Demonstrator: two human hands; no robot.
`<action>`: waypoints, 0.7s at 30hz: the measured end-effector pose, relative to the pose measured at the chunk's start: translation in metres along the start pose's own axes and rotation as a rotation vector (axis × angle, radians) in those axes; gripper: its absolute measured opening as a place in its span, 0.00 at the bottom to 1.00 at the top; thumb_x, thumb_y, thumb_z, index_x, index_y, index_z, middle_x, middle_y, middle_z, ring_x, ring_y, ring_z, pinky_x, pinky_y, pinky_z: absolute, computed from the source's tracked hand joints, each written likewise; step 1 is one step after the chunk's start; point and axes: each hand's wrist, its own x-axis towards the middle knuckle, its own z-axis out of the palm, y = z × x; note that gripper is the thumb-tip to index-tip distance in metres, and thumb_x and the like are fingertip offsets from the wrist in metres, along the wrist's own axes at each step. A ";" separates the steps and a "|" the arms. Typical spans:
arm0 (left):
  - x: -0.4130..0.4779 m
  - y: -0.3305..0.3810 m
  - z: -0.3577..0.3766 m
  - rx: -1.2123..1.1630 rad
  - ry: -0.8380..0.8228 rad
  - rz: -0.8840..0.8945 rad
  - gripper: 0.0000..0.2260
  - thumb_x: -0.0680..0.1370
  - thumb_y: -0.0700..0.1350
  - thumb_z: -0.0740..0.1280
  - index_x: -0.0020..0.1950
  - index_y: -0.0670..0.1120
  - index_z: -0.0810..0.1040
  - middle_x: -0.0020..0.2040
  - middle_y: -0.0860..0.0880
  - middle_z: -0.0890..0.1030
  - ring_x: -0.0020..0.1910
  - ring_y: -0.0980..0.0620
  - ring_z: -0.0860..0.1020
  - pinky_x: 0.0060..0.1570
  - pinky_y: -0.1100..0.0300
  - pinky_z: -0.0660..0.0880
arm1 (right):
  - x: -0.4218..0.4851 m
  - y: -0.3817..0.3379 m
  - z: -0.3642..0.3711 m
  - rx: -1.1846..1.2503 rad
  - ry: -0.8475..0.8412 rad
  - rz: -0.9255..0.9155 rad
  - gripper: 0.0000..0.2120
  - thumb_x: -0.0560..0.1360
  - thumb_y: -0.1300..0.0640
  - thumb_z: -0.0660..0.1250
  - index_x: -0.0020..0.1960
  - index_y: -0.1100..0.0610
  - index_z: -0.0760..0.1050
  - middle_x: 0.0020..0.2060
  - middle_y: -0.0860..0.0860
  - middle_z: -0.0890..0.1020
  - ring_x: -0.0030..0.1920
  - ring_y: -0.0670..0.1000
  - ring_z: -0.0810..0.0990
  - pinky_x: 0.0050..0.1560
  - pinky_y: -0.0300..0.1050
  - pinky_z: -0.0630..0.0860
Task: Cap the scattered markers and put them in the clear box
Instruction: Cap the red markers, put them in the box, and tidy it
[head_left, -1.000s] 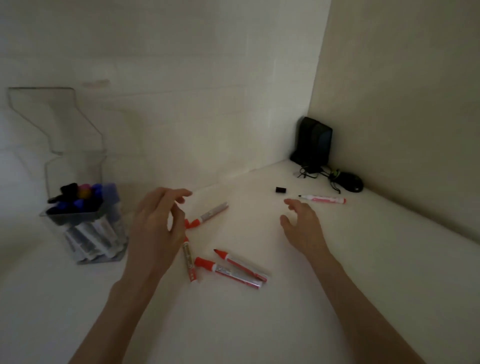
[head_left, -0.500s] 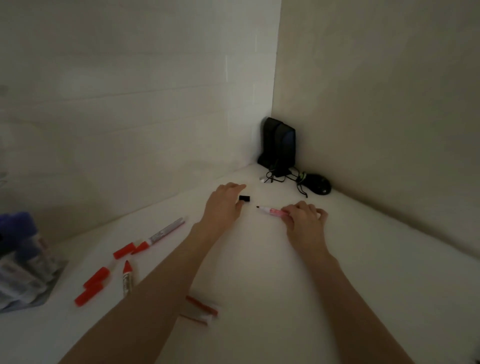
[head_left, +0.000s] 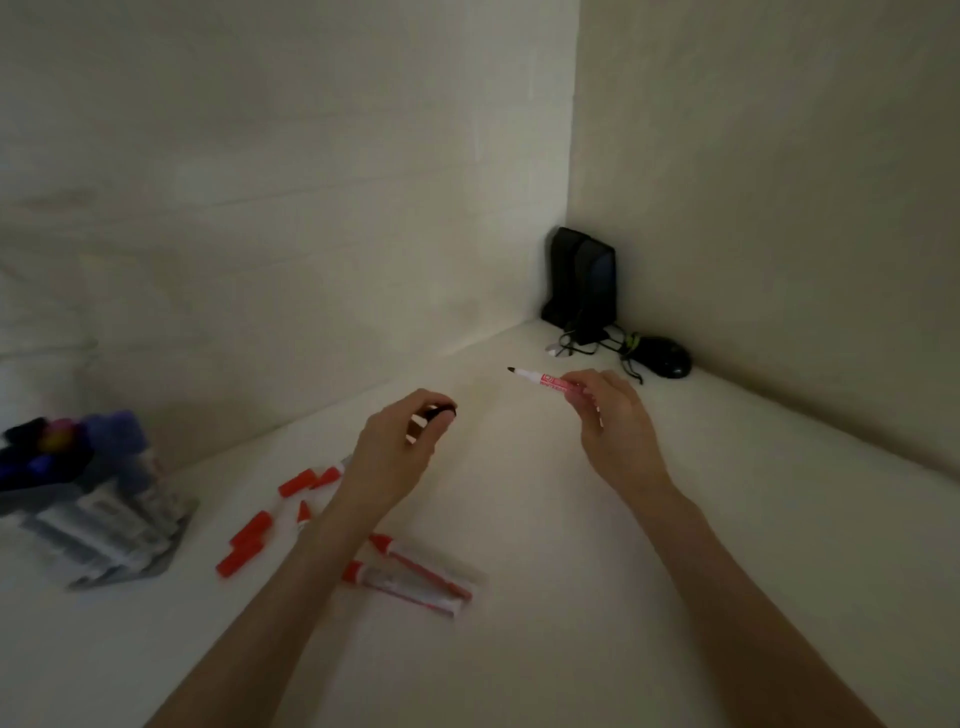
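Mid-frame, the left hand (head_left: 393, 448) pinches the black cap (head_left: 441, 413) and the right hand (head_left: 614, 423) grips the uncapped marker (head_left: 549, 382), the two apart; a misaligned push could ink fingers or drop the cap.

A thin marker (head_left: 545, 380), uncapped with its dark tip pointing left, is pinched in the right hand (head_left: 609, 427). The left hand (head_left: 394, 453) pinches a black cap (head_left: 442, 413). 3 red caps (head_left: 252, 527) and 4 uncapped red markers (head_left: 415, 569) lie scattered beside the clear box (head_left: 111, 545), which is full of capped markers.
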 end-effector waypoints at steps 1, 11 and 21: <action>-0.020 -0.001 -0.018 -0.059 0.021 -0.015 0.05 0.82 0.42 0.68 0.54 0.50 0.83 0.43 0.56 0.83 0.31 0.57 0.79 0.35 0.69 0.72 | -0.001 -0.014 0.001 0.086 -0.042 -0.025 0.08 0.81 0.56 0.63 0.58 0.54 0.79 0.48 0.51 0.79 0.48 0.53 0.77 0.48 0.48 0.75; -0.127 -0.031 -0.099 -0.366 0.279 -0.193 0.05 0.78 0.40 0.72 0.53 0.46 0.84 0.43 0.48 0.85 0.31 0.49 0.81 0.29 0.63 0.72 | -0.053 -0.136 0.024 0.408 -0.281 -0.181 0.09 0.78 0.64 0.68 0.55 0.53 0.79 0.45 0.46 0.79 0.47 0.46 0.77 0.46 0.30 0.69; -0.134 -0.032 -0.101 -0.312 0.232 -0.136 0.10 0.76 0.37 0.74 0.57 0.45 0.85 0.50 0.54 0.87 0.34 0.52 0.83 0.38 0.60 0.81 | -0.088 -0.145 0.037 0.267 -0.203 -0.256 0.12 0.77 0.66 0.68 0.56 0.52 0.79 0.50 0.44 0.79 0.53 0.46 0.75 0.52 0.37 0.71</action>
